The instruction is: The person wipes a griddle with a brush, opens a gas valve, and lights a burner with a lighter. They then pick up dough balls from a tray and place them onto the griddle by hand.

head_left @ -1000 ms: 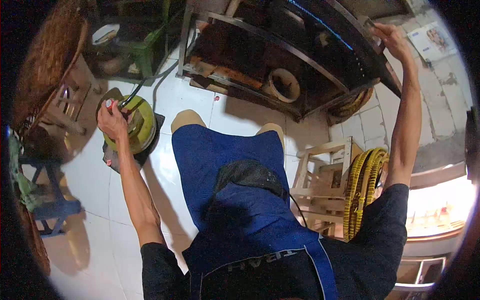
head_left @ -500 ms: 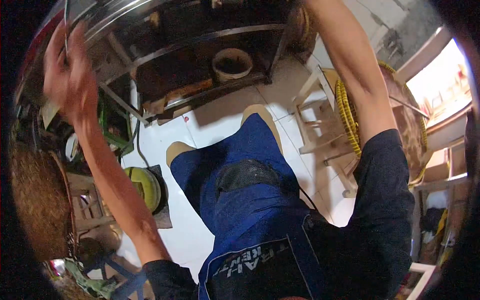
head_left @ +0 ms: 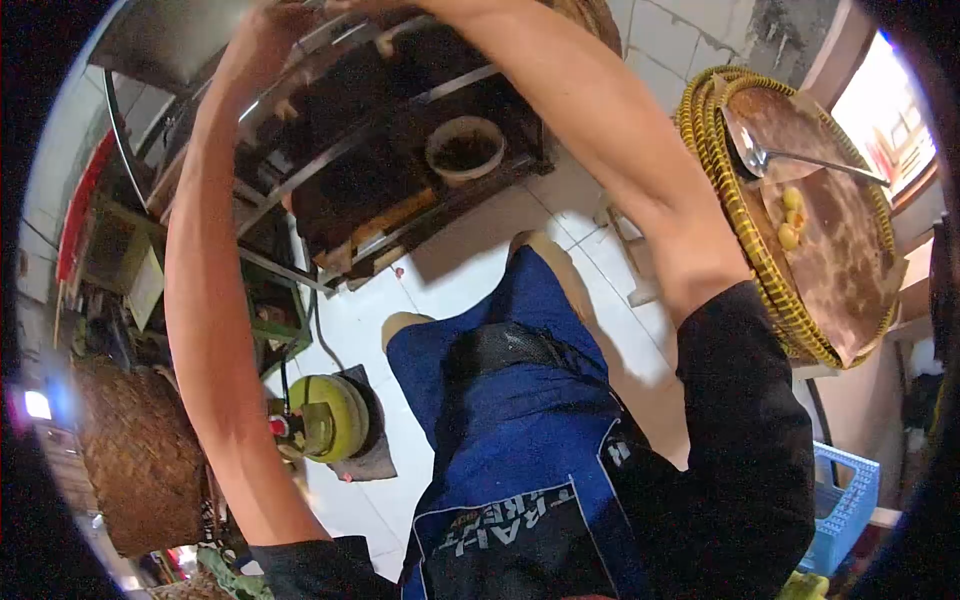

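Both my arms reach forward to the top edge of the view. My left hand (head_left: 282, 22) is near a metal surface at the upper left, its fingers cut off or too blurred to make out. Close beside it, my right hand (head_left: 368, 5) is mostly beyond the top edge, with its fingers hidden. What either hand holds cannot be seen. Beneath the hands is a dark metal-framed stand (head_left: 340, 165), with a white bucket (head_left: 465, 148) on its lower level.
At the right, round woven trays (head_left: 740, 240) bear a ladle (head_left: 800, 162) and small yellow pieces (head_left: 791, 220). A green gas cylinder (head_left: 335, 418) stands on the floor at left. A woven basket (head_left: 140, 455) is farther left, and a blue crate (head_left: 850, 505) sits lower right.
My left hand has moved up and right, towards my right hand, and a thin metal item seen by it is no longer distinguishable. My right arm has swung left. The view has shifted, showing more of the trays.
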The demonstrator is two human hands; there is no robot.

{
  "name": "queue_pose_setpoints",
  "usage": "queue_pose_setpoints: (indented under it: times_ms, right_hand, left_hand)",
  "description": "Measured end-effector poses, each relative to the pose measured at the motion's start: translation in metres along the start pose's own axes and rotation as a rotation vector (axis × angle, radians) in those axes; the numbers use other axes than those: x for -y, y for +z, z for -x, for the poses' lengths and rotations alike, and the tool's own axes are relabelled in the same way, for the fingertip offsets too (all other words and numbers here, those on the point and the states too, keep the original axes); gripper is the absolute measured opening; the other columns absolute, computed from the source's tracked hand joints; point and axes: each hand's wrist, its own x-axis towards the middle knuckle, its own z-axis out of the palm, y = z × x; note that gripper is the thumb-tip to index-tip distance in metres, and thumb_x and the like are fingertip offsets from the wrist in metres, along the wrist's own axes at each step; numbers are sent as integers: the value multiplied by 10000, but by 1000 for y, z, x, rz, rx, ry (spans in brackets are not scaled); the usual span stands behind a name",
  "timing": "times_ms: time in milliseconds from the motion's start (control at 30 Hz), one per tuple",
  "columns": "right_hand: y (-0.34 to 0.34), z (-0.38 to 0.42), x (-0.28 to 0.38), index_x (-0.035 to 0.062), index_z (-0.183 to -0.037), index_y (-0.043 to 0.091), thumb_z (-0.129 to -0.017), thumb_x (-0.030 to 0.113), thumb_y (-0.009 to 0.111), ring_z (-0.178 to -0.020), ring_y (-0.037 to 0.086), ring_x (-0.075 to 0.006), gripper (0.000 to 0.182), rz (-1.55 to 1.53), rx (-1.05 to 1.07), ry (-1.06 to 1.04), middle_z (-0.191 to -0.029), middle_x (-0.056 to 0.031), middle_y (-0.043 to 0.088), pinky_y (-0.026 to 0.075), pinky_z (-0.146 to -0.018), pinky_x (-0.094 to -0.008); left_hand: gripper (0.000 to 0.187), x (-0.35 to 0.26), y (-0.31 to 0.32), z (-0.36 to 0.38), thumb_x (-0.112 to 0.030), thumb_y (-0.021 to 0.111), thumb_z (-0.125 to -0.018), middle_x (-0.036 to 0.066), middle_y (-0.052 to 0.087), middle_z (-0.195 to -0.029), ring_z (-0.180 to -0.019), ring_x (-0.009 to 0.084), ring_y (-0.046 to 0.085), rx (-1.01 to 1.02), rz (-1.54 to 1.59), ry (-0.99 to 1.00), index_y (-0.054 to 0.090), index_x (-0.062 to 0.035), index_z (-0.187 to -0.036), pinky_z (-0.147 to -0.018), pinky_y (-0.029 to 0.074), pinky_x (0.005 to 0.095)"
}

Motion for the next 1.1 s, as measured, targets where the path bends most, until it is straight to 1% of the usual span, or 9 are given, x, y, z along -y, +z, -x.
queue_pose_setpoints:
  times_ms: [100, 167, 400, 500, 567, 700, 867, 1000, 1100]
  right_hand:
    - [-14, 18, 17, 22, -841, 701, -856, 291, 658, -780, 665, -380, 273, -30, -167, 35, -800, -234, 652, 526, -671, -462]
    - [-22, 39, 26, 50, -918, 691, -866, 277, 646, -775, 672, -353, 237, -49, -319, 84, -830, -196, 667, 540, -672, -442]
    - [40, 247, 86, 133, -881, 699, -779, 341, 782, -589, 605, -139, 246, -221, -634, 397, -737, -23, 648, 507, -513, -292]
    - [142, 396, 85, 62, -916, 725, -884, 290, 686, -832, 687, -297, 233, -541, -205, 1344, -889, -123, 709, 537, -735, -403]
    - [234, 525, 90, 36, -1026, 691, -873, 321, 661, -886, 668, -391, 325, -309, 72, 1762, -921, -228, 688, 525, -785, -484]
    - [285, 636, 78, 42, -1081, 674, -842, 353, 678, -900, 655, -405, 393, 27, -25, 2176, -965, -248, 681, 506, -821, -511]
    - [411, 731, 49, 1, -985, 644, -886, 420, 640, -795, 693, -318, 430, 831, 483, 2099, -860, -146, 702, 544, -682, -451]
    - [321, 706, 44, 111, -885, 688, -873, 261, 592, -760, 670, -327, 179, 255, 358, 1927, -865, -114, 687, 540, -656, -464]
    - [366, 753, 98, 79, -942, 663, -885, 216, 568, -815, 658, -361, 176, 419, 191, 1755, -898, -156, 678, 534, -702, -471]
  left_hand:
    - [361, -22, -11, 0, -305, 551, -959, 240, 691, -980, -902, 321, 691, 57, -224, -70, 664, -10, -1133, -779, 507, 384]
    - [313, -15, -12, -4, -244, 558, -931, 243, 690, -891, -791, 316, 688, -5, -340, 144, 672, 12, -1072, -714, 497, 405]
    - [350, -6, -31, -23, -266, 548, -986, 167, 719, -977, -878, 199, 650, 162, -174, -113, 661, 24, -1146, -827, 489, 359]
    - [342, 28, -34, -23, -260, 542, -1003, 125, 718, -974, -896, 177, 632, 53, -194, -35, 659, 14, -1171, -831, 479, 350]
    - [336, 47, -37, -22, -257, 545, -1006, 106, 716, -984, -911, 162, 616, -34, -207, -58, 662, 7, -1177, -840, 471, 341]
    - [359, 30, -56, -37, -266, 556, -1004, 107, 701, -1030, -960, 174, 618, 168, -98, -231, 652, 28, -1187, -892, 466, 337]
    - [378, 36, -64, -35, -210, 659, -953, 137, 632, -1164, -1056, 184, 585, 27, -120, -341, 595, 53, -1217, -923, 465, 334]
    - [357, 36, -78, -41, -197, 633, -966, 143, 651, -1132, -1064, 188, 594, 29, -199, -365, 602, 59, -1213, -960, 453, 336]
    - [339, 51, -89, -49, -126, 594, -977, 143, 656, -1167, -1094, 201, 599, 160, -63, -329, 583, 53, -1265, -982, 450, 334]
